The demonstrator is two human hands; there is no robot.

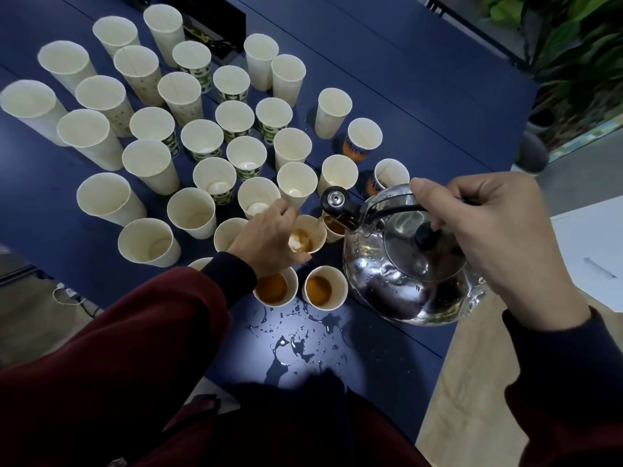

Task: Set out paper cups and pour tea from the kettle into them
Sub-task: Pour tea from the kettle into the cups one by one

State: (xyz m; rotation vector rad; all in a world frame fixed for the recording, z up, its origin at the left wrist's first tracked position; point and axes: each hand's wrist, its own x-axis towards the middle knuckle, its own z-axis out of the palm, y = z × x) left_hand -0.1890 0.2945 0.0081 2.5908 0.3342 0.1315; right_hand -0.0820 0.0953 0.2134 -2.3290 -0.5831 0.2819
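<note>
Tea going into cup (308, 235), near edge of table (387, 96).
Right grip (488, 230) wrapped round handle of kettle (401, 264), spout tilted over it; left grip (269, 241) clasps that cup. 2 filled cups (274, 289) just in front, w/ spill (290, 345).

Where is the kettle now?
Lower right of the head view, held by the right hand, the kettle tilts its spout toward the cup gripped by the left hand.

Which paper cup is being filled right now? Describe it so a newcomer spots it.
On the dark blue table, find the shiny steel kettle held by the right hand. Just left of its spout stands a white paper cup steadied by the left hand; only its tea is frothing.
</note>
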